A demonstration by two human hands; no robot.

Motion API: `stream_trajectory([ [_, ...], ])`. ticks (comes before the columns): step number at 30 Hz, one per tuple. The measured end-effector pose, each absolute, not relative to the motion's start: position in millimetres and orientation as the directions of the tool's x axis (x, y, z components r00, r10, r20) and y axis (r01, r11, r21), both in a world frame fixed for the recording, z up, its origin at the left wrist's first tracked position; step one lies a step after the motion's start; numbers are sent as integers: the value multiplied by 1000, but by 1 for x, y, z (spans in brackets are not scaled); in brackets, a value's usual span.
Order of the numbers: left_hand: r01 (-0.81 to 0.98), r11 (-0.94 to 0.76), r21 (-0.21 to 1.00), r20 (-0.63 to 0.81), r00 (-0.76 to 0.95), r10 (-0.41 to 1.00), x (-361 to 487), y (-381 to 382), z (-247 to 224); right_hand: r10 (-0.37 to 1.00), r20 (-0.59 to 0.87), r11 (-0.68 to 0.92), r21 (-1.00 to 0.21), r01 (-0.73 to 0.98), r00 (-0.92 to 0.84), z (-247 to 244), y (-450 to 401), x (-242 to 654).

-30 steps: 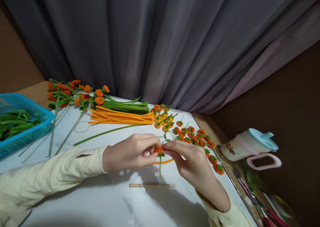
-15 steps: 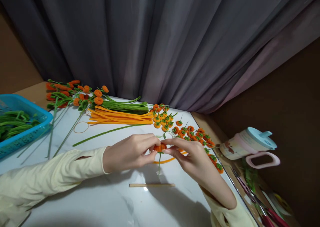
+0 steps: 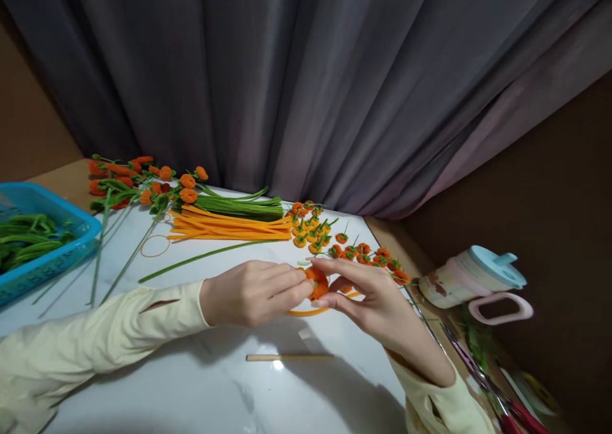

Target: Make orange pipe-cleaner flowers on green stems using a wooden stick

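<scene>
Between my two hands, above the table, is a small ribbed orange pipe-cleaner pumpkin (image 3: 319,285). My left hand (image 3: 261,292) comes from the left with its fingers closed on the pumpkin's left side; the fingers hide part of it. From the right, my right hand (image 3: 366,294) holds the other side between thumb and fingertips. Just behind and below the hands lies a bent orange pipe cleaner (image 3: 306,313). A thin wooden stick (image 3: 289,357) rests on the table nearer to me. One green pipe cleaner (image 3: 201,255) lies beyond my left hand.
Orange pipe cleaners (image 3: 229,224) and green ones (image 3: 239,206) lie bundled at the back. Several finished small pumpkins (image 3: 363,250) sit at the right. A blue basket (image 3: 52,262) stands left; a lidded cup (image 3: 471,278) and red-handled scissors (image 3: 519,415) are right. Orange flowers (image 3: 188,195) lie back left.
The pumpkin has turned in my hands: its stem hung downward before, and now its round orange face shows more. My left fingers have curled further over it, and my right fingers have opened slightly wider.
</scene>
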State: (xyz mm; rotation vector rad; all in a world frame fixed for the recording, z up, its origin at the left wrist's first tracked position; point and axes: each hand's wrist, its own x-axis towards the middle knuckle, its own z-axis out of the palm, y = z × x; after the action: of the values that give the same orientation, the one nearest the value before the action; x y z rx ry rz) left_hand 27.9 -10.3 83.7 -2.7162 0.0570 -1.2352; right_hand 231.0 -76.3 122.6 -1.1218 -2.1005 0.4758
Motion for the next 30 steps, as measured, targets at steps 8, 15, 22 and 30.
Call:
stream_trajectory([
  [8,-113,-885,452,717,636,285,25,-16,95,715,594,657,-388,647,-370,126,-94,224],
  [15,-121,-843,524,742,551,382,28,-18,92,729,618,608,-387,693,-295,116,-100,214],
  [22,-140,-746,652,666,576,474,29,-22,92,695,602,619,-225,752,-392,111,-104,211],
  [30,-128,-572,810,516,617,594,31,-25,90,736,518,634,-303,711,-436,112,-100,212],
])
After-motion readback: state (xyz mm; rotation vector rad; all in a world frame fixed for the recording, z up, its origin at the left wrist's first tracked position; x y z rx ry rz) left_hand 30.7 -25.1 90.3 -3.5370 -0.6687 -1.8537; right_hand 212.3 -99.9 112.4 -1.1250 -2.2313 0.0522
